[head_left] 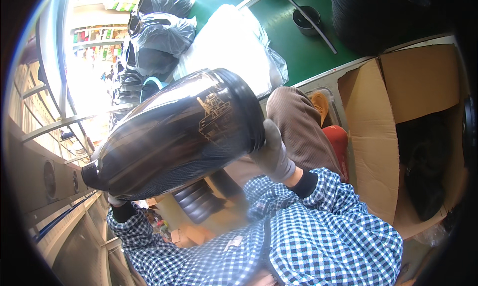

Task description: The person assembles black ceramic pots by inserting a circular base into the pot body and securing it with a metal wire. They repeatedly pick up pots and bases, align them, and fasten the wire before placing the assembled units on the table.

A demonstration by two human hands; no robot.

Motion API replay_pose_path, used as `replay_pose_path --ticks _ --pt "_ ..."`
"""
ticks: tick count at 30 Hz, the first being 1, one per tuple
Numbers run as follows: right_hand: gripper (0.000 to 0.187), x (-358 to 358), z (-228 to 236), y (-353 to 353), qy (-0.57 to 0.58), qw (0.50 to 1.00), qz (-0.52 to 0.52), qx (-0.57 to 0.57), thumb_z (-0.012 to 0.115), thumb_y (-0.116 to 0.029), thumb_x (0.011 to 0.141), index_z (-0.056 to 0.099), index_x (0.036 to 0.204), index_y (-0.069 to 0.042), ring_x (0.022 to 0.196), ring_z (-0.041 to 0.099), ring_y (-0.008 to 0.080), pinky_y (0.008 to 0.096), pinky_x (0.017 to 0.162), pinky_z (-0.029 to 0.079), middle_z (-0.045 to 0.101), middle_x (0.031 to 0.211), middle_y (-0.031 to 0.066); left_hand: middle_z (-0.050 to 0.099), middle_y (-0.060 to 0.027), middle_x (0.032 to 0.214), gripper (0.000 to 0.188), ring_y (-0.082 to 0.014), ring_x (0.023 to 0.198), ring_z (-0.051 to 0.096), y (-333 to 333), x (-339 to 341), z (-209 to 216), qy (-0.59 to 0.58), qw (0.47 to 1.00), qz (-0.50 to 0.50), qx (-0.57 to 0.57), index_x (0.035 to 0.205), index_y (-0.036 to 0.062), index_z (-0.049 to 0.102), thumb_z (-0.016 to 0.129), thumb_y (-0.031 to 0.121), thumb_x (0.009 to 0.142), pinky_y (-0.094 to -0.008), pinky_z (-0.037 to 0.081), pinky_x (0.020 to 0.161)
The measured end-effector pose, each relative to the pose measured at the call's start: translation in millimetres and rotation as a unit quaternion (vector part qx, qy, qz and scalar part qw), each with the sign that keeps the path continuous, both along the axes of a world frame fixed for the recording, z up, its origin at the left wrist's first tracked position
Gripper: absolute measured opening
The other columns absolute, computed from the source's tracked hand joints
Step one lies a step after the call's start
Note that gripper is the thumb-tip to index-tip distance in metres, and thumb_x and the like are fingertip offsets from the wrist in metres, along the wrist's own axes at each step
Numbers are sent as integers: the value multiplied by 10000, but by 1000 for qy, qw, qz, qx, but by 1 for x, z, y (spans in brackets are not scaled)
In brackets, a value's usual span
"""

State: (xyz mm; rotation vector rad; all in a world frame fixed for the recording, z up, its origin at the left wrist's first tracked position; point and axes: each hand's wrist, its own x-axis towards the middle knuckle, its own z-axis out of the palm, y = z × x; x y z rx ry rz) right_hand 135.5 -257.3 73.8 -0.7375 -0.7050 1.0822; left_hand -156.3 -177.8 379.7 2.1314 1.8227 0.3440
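A large glossy black jar point(164, 131) with a gold line drawing lies nearly on its side in front of me. Its narrow black end point(91, 175) points left, and its wide ribbed black end point(244, 109) points right. My right hand point(273, 154), in a grey glove, grips the wide end from below, thumb up along the rim. At the narrow end, my left hand point(116, 201) holds the underside; the jar hides most of its fingers.
An open cardboard box point(371, 136) with something dark inside stands at my right. Beyond my knees, a green surface point(303, 62) carries a black cup-like piece point(306, 20), a thin rod point(326, 39) and a white plastic bag point(226, 44). Stacked dark rings point(198, 201) sit below the jar.
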Motion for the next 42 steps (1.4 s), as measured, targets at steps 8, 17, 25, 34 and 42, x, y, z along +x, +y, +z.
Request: replay_pose_path --ticks 8,17,25,34,42 --pt "679 19 15 -3 169 978 118 -12 539 -431 1133 511 1569 88 1354 610 234 330 1097 540 566 1550 201 746 -201 1266 677 -308 1213 712 18 -13 -18 -40 998 37 -44 1319 -58 729 691 499 936 -388 539 1068" --pt "721 26 14 -3 233 967 107 6 576 -482 1120 538 1541 103 1483 516 310 406 1203 472 492 1644 235 743 -196 1271 642 -307 1217 710 18 -18 -37 -60 995 52 -63 1323 -53 727 701 463 941 -388 539 1070" --pt "718 24 24 -17 240 965 108 -9 590 -496 1113 550 1546 76 1513 493 336 421 1232 433 491 1654 221 741 -191 1276 613 -306 1222 708 13 -21 -46 -81 993 51 -63 1326 -49 725 710 431 945 -387 538 1072" --pt "660 21 37 -8 -6 987 -17 162 710 -457 1030 662 1462 39 1527 479 444 534 1253 369 567 1580 275 738 -186 1281 580 -305 1227 706 7 -25 -67 -135 986 44 -83 1330 -45 722 720 394 950 -387 537 1074" --pt "655 20 50 -7 -115 967 -21 224 831 -311 846 718 1393 32 1497 497 514 577 1251 359 585 1551 297 736 -181 1286 553 -304 1231 704 7 -34 -84 -189 976 38 -97 1333 -40 721 729 362 954 -387 537 1076"
